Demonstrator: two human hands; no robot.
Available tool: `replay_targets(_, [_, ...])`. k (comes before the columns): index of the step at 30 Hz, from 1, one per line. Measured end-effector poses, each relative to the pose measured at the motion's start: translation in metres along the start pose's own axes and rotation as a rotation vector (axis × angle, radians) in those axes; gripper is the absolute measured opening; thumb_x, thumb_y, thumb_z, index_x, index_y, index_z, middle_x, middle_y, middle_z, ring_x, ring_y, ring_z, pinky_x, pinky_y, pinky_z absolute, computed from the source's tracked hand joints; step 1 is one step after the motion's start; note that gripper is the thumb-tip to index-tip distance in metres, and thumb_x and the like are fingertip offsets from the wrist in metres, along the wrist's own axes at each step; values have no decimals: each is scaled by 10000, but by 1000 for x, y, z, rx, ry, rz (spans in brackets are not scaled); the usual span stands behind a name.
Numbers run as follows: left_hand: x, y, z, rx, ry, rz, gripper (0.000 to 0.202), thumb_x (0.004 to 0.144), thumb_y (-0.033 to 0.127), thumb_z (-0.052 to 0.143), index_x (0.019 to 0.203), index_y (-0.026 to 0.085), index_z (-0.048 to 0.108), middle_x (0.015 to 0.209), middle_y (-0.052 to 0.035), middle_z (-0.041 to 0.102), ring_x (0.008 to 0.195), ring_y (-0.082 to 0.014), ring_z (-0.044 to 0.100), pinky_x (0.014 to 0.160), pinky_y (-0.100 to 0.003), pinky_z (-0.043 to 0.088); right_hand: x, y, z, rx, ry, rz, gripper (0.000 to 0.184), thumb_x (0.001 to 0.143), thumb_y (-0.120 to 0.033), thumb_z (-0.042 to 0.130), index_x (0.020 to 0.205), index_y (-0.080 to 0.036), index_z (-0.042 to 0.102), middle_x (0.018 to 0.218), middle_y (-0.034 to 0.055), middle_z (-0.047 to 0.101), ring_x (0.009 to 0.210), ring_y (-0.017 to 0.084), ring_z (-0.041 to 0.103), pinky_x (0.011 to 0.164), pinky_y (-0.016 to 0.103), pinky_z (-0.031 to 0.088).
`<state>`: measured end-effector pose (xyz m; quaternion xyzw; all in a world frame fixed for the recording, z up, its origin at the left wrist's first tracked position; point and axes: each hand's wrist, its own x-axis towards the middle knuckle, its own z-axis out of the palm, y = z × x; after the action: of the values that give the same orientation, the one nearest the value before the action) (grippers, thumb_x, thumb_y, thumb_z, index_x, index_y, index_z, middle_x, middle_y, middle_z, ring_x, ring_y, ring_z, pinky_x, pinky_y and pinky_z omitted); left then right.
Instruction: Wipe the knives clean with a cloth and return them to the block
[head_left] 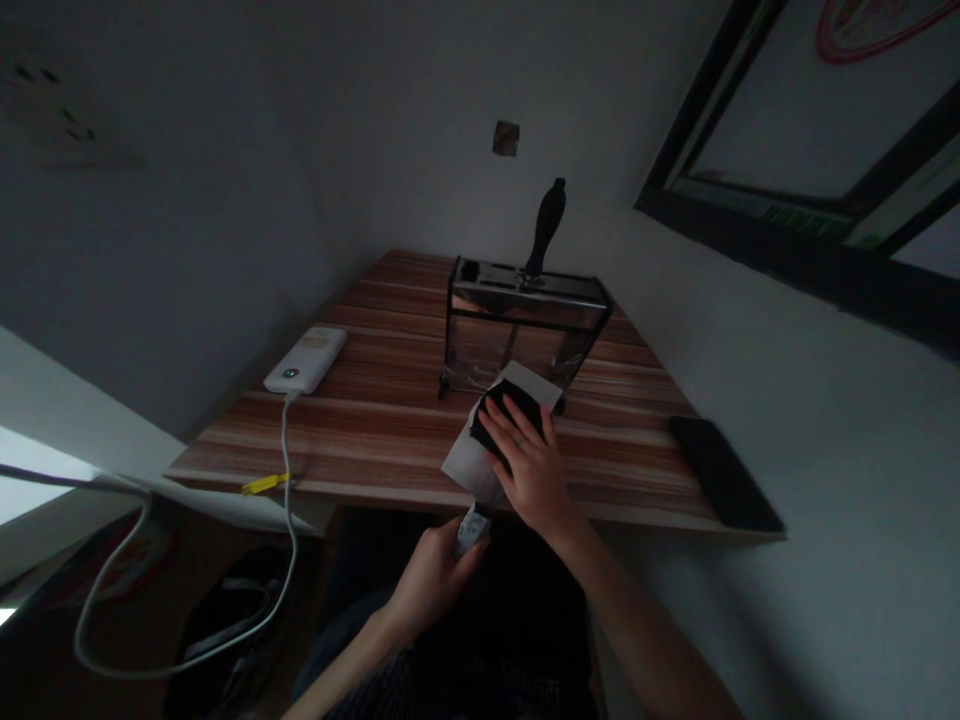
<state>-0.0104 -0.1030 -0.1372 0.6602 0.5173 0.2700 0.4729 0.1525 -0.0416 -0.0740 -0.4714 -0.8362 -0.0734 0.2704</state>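
My left hand (435,575) is closed around the pale grey handle (472,528) of what looks like a cleaver. Its broad, light-coloured blade (466,462) points away from me, over the front edge of the table. A black cloth (489,432) lies on the flat of the blade. Pressed over the cloth is my right hand (534,475), fingers slightly bent along it. Just behind the blade tip stands a clear-sided knife block (525,335) with a dark metal top. A black knife handle (549,225) sticks up from it, its blade inside.
The wood-grain table (375,430) meets walls behind and beside it. A white power bank (307,360) lies left, its white cable (289,500) hanging over the front edge near a yellow tag (265,485). On the right edge rests a black phone (724,475).
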Motion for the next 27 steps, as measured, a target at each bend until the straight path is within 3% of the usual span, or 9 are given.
replay_targets(7, [1,-10,5,-45,31,33,244,797,303,515,838,92,631,754,-77,689,630,-161,564,582,-223,400,-25,-36,12,41,-67,-46,473,953,-259,402,1418,-216,331,1459,19,388,1394,175,243,1157,458,17])
replay_targets(11, [3,-19,8,-13,99,16,176,714,244,536,603,123,599,598,-66,646,536,-141,512,501,-218,361,-39,-49,16,52,-111,-100,483,946,-271,413,1419,-213,334,1456,20,390,1392,167,251,1165,433,36])
replay_targets(15, [4,-20,9,-89,50,67,173,682,183,502,540,137,588,581,-71,643,559,-159,538,500,-225,385,-44,-51,16,60,-154,-154,466,959,-282,383,1419,-224,335,1449,22,397,1387,166,262,1165,439,52])
replay_targets(23, [4,-15,8,-100,132,115,140,693,152,513,723,128,648,765,-90,695,687,-185,589,597,-250,465,-41,-44,14,64,-170,-232,434,968,-313,376,1392,-222,378,1436,6,420,1383,146,269,1166,420,79])
replay_targets(27, [5,-17,8,-34,44,70,166,711,161,498,594,122,609,630,-78,658,577,-152,549,500,-215,392,-40,-43,14,56,-174,-229,439,972,-307,361,1398,-202,367,1455,-1,385,1391,149,249,1164,421,81])
